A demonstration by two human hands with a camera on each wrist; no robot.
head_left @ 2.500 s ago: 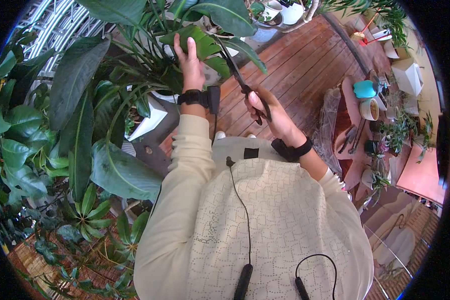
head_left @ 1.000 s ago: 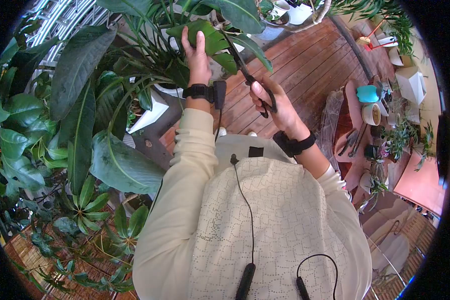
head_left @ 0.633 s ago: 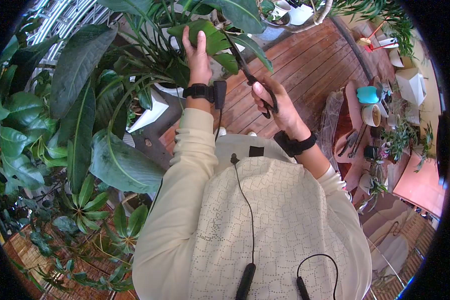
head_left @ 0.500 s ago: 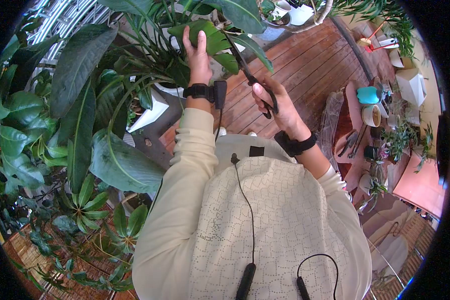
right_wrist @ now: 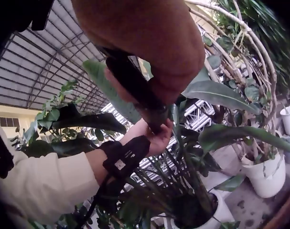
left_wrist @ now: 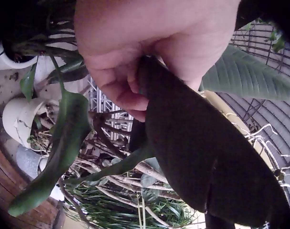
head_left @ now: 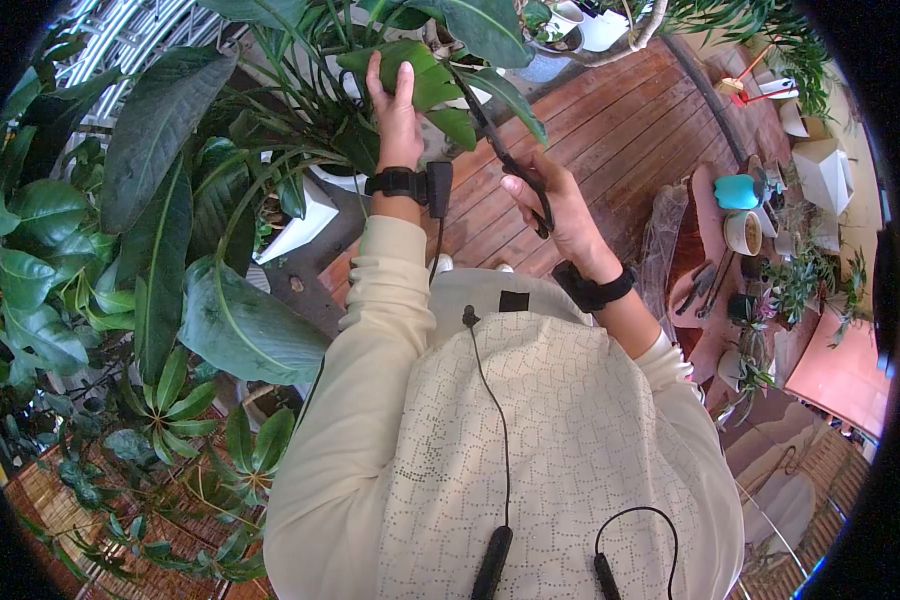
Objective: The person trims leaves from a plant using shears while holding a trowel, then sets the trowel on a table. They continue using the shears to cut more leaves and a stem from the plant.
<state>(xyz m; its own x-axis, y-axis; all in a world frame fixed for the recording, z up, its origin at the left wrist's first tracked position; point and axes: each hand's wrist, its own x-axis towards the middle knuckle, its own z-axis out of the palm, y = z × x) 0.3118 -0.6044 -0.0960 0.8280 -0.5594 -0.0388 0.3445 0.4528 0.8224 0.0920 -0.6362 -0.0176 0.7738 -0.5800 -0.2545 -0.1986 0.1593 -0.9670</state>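
Observation:
My left hand [head_left: 398, 125] grips a broad green leaf [head_left: 422, 78] of a potted plant, thumb and fingers pointing away from me. In the left wrist view that leaf [left_wrist: 197, 143] looks dark and hangs from between thumb and curled fingers, with a split near its lower end. My right hand [head_left: 568, 212] holds long black scissors [head_left: 492, 133] by the handles. Their blades point up and left, with the tips at the leaf's right edge in the head view. In the right wrist view the scissors [right_wrist: 130, 81] are dark and partly hidden by the right hand.
Large-leaved plants [head_left: 170, 200] crowd the left side. White pots [right_wrist: 266, 176] stand beyond the held plant. Wooden decking [head_left: 610, 120] stretches ahead. On the right, a wooden table [head_left: 705, 230] bears a turquoise container [head_left: 736, 192], a cream pot [head_left: 742, 232] and tools.
The scissors' handles look closer together and turned more edge-on, and the right-hand fingers have shifted around them. Earlier the view drifted slightly. The left hand keeps its hold on the leaf.

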